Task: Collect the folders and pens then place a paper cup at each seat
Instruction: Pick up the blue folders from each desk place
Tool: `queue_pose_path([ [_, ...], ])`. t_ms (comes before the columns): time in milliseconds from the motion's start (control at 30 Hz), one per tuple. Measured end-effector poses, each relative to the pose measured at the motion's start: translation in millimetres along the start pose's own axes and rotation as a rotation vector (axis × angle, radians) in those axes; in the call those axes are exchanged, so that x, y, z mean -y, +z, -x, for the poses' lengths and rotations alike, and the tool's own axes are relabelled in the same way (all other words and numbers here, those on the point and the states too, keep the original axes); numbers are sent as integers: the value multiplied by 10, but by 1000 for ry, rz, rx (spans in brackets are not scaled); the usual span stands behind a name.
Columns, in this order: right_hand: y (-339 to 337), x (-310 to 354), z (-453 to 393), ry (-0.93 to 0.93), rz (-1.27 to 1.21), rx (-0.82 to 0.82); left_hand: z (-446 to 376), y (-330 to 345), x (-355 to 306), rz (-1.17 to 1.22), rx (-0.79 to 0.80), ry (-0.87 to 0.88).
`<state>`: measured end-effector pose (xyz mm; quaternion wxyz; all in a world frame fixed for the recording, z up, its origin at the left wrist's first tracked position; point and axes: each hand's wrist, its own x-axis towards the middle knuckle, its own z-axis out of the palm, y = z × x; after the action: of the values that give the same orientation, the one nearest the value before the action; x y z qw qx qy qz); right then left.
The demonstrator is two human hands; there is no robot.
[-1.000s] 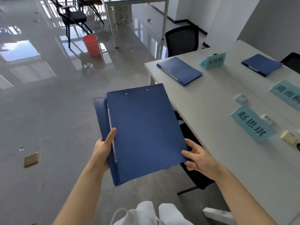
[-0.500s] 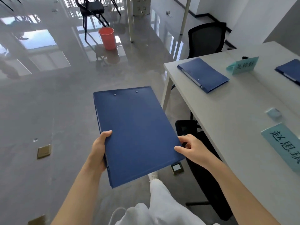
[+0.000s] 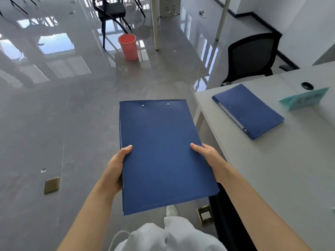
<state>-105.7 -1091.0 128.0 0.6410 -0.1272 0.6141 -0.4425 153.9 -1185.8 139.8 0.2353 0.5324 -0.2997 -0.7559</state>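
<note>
Two bare forearms, no sleeves in sight up to the bottom edge of the frame. No watch, ring, bracelet or glove on the left hand (image 3: 116, 167) or the right hand (image 3: 208, 156); short, plain thumbnails, unpainted. Below, between the forearms, a white garment (image 3: 174, 238) of soft, creased cloth, bunched in loose folds over the body and legs. A thin white drawstring cord (image 3: 116, 238) looped in an arc at the garment's left side. A small round snap or button, pale grey, on the fabric near the middle. One white shoe (image 3: 172, 211), toe only, just above the folds. Rest of the clothing out of frame.
</note>
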Motion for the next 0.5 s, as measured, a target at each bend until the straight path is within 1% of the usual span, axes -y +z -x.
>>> queue_pose_path([
  [67, 21, 193, -191, -99, 16, -36, -201, 50, -169, -22, -6, -24],
  [167, 57, 420, -497, -157, 26, -57, -529, 70, -392, -43, -9, -42],
  [333, 214, 735, -1073, -195, 67, -89, -1147, 26, -807, -100, 26, -8],
  [500, 487, 1183, -1702, -228, 60, -191, -1892, -34, -1446, -168, 52, -23],
])
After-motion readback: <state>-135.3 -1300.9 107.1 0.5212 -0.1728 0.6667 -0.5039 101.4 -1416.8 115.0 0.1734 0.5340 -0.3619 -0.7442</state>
